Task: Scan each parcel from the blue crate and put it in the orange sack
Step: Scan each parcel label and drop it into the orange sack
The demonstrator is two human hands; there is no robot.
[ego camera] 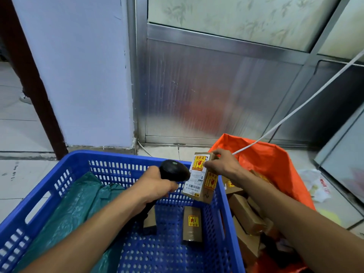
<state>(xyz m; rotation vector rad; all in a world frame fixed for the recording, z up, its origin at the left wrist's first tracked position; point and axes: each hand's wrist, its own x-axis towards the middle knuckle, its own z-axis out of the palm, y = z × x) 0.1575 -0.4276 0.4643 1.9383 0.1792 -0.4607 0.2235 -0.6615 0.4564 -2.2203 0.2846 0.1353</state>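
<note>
Head view is all I have, so everything comes from it. My right hand (pixel 222 164) pinches the held parcel (pixel 199 177), a small cardboard box, by its upper end, thumb on the labelled face and fingers behind, holding it above the right rim of the blue crate (pixel 82 160) and just beside the orange sack (pixel 271 160). My left hand (pixel 155 186) is wrapped round the grip of the black scanner (pixel 174 170), whose head sits right against the box's white label.

I judge the box light and stiff: two fingertips carry it without sag. Its yellow-and-red stickers look like fragile warnings, so I would lower it rather than toss it. The taped faces may be slick; the edges near one end give the surest hold while keeping the barcode bare.

Another boxed parcel (pixel 192 223) stands in the crate, and a second one hides mostly behind my left forearm. A green plastic bag (pixel 78 203) lies on the crate's left; I cannot tell what it holds. The sack's depth is cut off below, showing only a jumble of brown boxes (pixel 246 213). The label print is too small to read.
</note>
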